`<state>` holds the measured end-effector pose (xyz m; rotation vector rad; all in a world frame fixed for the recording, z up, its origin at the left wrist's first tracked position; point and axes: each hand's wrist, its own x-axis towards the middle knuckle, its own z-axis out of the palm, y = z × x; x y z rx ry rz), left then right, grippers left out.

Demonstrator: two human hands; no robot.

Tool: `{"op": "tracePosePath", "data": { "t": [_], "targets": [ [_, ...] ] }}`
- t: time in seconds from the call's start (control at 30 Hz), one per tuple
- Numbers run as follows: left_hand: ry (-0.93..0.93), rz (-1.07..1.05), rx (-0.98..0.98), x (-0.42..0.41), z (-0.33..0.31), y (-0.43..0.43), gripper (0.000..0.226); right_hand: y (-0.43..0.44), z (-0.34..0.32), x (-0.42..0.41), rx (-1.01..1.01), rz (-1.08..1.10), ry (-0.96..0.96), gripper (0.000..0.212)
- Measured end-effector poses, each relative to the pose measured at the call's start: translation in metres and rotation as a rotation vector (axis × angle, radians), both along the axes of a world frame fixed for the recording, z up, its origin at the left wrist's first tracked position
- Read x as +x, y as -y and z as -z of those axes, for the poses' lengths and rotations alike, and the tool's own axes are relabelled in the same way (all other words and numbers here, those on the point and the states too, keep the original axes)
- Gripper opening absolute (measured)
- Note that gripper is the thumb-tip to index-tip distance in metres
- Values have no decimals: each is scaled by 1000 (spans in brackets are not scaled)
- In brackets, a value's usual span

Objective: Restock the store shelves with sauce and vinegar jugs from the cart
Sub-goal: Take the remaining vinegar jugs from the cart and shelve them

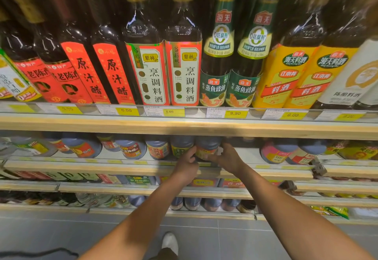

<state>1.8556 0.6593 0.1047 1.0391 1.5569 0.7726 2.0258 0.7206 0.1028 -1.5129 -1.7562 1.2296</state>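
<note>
At the bottom of the frame a white shoe (170,241) stands on the grey floor; no cart is in view, so how much stock remains cannot be told. Both forearms reach up to the second shelf (61,165) at centre frame. The left hand (187,164) and right hand (227,159) are clasped on either side of a dark jug (206,147) with an orange label, which sits at the shelf's front edge between neighbouring jugs. This jug looks nearly placed, with a gap just to its right. Beyond, the top shelf bottles (184,55) stand in full rows.
</note>
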Motion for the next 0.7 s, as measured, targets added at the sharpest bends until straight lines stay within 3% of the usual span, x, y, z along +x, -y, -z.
{"op": "tracePosePath", "data": {
  "t": [0.13,0.2,0.27,0.43,0.7],
  "targets": [
    [-18,23,47,7,-17,12,65,14,-3,8,63,27,39,29],
    [-94,36,84,14,-23,19,55,24,-5,14,93,14,79,35],
    [-102,46,120,20,-26,29,49,36,-7,22,103,2,68,55],
    [-25,-41,52,23,-36,64,56,76,-3,39,38,14,-4,96],
    [-40,-118,-15,3,-39,132,50,129,12,27,-43,-26,65,88]
  ]
}}
